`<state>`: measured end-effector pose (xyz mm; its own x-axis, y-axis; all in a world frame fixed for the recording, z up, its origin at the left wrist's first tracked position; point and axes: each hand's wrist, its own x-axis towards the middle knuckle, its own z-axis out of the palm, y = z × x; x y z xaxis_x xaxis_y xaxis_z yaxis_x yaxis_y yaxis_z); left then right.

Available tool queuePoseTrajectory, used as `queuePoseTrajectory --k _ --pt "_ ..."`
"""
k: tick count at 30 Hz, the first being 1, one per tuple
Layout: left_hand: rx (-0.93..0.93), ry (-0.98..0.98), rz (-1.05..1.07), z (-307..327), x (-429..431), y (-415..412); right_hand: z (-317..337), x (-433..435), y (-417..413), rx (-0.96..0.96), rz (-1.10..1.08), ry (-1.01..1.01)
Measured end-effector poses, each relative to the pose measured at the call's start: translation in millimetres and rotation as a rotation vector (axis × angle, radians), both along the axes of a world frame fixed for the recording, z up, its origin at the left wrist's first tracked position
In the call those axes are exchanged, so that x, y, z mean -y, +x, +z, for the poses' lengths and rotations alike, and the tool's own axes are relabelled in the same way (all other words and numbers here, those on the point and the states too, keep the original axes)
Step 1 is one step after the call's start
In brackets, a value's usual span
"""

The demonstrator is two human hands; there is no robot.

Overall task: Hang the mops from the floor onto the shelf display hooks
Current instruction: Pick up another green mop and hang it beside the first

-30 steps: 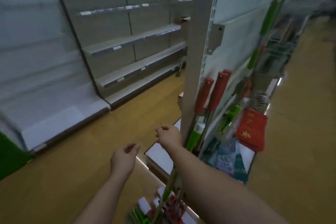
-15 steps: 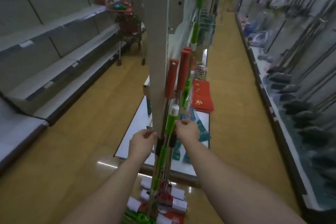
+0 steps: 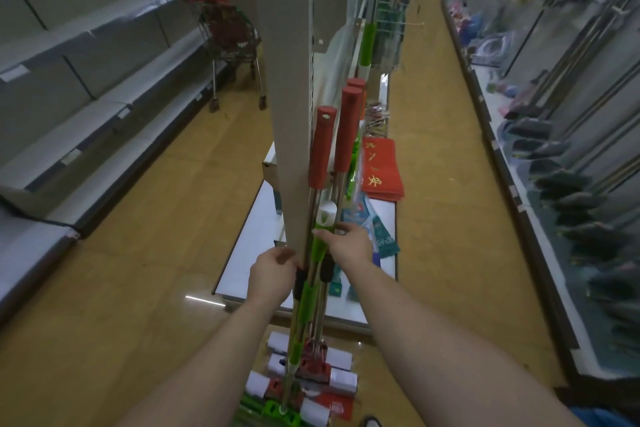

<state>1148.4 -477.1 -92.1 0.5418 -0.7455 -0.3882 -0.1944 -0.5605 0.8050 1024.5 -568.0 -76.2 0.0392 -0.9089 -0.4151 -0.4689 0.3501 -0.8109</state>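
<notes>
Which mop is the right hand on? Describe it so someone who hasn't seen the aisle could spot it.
Find the grey upright post at the end of the centre shelving unit; a bundle of mops leans against its right side, heads on the floor. The right hand is on the green-handled mop there. It alone has a white cap on a bright green grip, while its neighbours, the red-gripped mops, reach higher.

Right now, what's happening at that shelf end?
A person stands at the shelf end panel, where several mops lean upright with their heads on the floor. The right hand grips the green-handled mop near its white cap. The left hand sits at the panel's edge beside the shafts; whether it holds one is unclear. The red-handled mops stand untouched. Nothing from this bunch is hung yet.
</notes>
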Motion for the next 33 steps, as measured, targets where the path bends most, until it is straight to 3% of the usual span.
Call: queuePoseTrajectory --k 17,33 --pt "-0.105 0.233 -0.375 -29.4 -32.5 -2.3 -5.3 -48.6 -2.0 0.098 0.168 -0.073" --pt "-0.165 0.017 -0.397 -28.0 -112.1 -11.9 25.6 -132.1 -33.5 0.179 0.182 -0.185"
